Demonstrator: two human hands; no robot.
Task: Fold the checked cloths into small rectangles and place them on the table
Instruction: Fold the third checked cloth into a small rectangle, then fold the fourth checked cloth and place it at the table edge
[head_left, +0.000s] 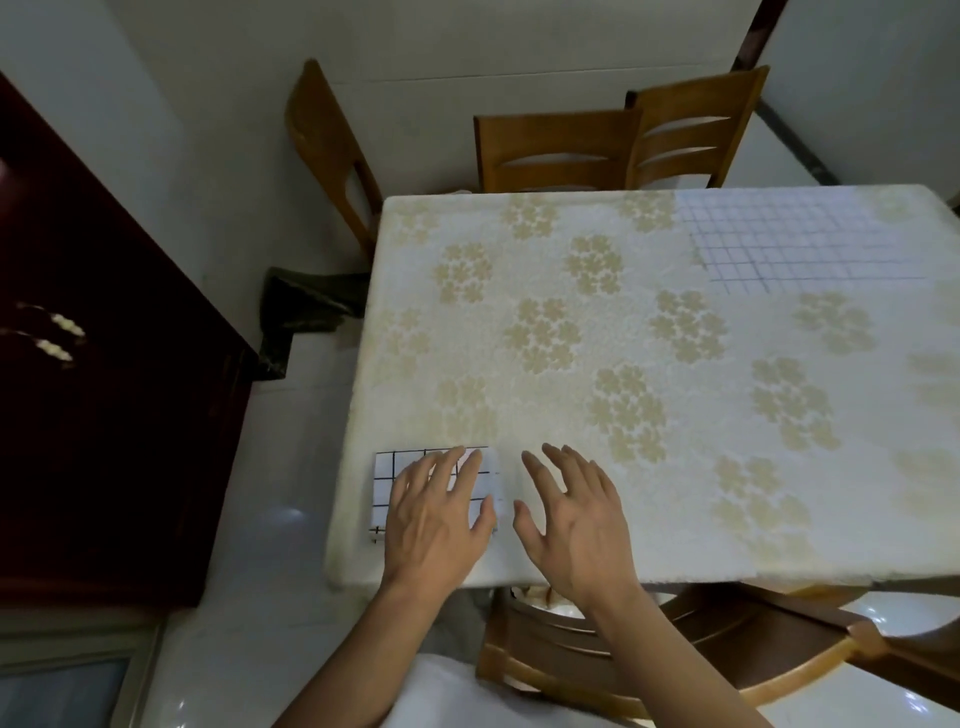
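A small folded checked cloth (390, 486), white with black lines, lies at the near left corner of the table (597, 322). My left hand (439, 512) rests flat on it with fingers straight, covering its right half. Just to the right, my right hand (576, 519) is spread with fingers straight over the bare tablecloth, holding nothing. A second checked cloth (800, 244), white with blue lines, lies spread flat at the far right of the table.
The table wears a cream cloth with gold flower clusters. Wooden chairs (558, 150) stand at the far side and one (675, 649) at the near edge below my arms. A dark cabinet (104, 389) stands at the left, with a dark bin (306, 312) beside the table.
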